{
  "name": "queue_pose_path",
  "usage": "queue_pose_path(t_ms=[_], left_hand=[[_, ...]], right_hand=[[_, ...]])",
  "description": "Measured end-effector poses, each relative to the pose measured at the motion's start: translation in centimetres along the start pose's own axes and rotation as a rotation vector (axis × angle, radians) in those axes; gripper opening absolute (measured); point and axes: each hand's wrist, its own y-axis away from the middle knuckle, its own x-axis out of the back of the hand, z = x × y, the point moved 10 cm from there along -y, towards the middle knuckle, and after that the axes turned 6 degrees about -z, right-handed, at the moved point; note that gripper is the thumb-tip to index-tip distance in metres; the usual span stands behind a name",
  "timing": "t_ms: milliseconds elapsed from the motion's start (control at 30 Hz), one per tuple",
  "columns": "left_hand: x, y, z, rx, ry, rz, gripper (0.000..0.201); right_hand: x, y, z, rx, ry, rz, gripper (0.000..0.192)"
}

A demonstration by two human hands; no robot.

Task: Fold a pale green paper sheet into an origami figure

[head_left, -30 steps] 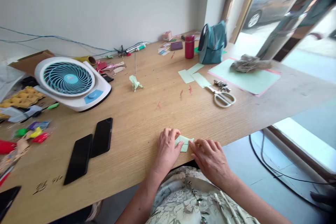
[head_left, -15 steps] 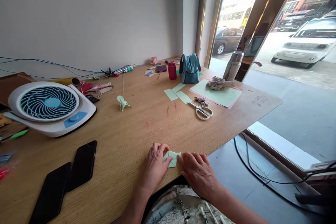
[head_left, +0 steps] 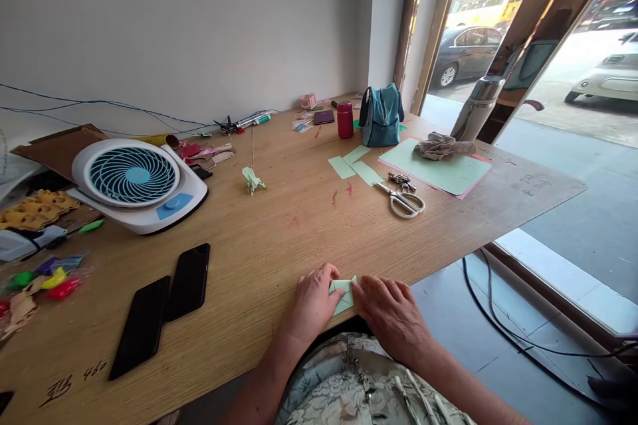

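A small piece of folded pale green paper lies at the front edge of the wooden table, creases showing across its face. My left hand is closed on its left side, thumb pressed on top and fingers curled at the far edge. Against the right edge, my right hand pinches the paper with thumb and bent fingers. One pointed corner sticks up between the hands. The fingertips of the right hand are partly hidden.
Farther back lie white-handled scissors, keys, green paper strips and paper sheets. A folded green paper figure stands mid-table. To the left are two phones and a fan.
The camera view has turned left, so everything sits farther right in the picture. Both hands stay on the folded paper, with little visible change in their grip.
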Motion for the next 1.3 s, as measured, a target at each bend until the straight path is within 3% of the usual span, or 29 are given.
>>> queue_pose_path(t_ms=[167,333,500,667,833,1067,1300], left_hand=[[0.1,-0.1,-0.4,-0.049,0.175,-0.043,0.005],[0.6,-0.6,-0.5,-0.113,0.585,-0.009,0.014],[0.5,-0.4,1.0,-0.184,1.043,0.048,0.025],[0.0,0.2,1.2,-0.149,1.289,0.069,0.031],[0.2,0.3,0.7,-0.13,1.165,-0.011,0.033],[0.8,0.4,-0.2,-0.12,1.017,0.151,0.037],[0.8,0.6,-0.5,-0.118,0.952,0.142,0.03]], right_hand=[[0.6,0.8,2.6,-0.108,-0.203,0.029,0.041],[0.4,-0.5,4.1,-0.24,-0.744,0.039,0.035],[-2.4,-3.5,2.7,-0.315,-1.293,-0.101,0.038],[-2.7,-4.7,2.1,-0.37,-1.428,-0.087,0.048],[-3.2,-4.8,1.5,-0.329,-1.437,-0.171,0.05],[-3.6,-4.7,1.3,-0.317,-1.422,-0.186,0.047],[-3.6,-4.7,0.9,-0.303,-1.4,-0.217,0.049]])
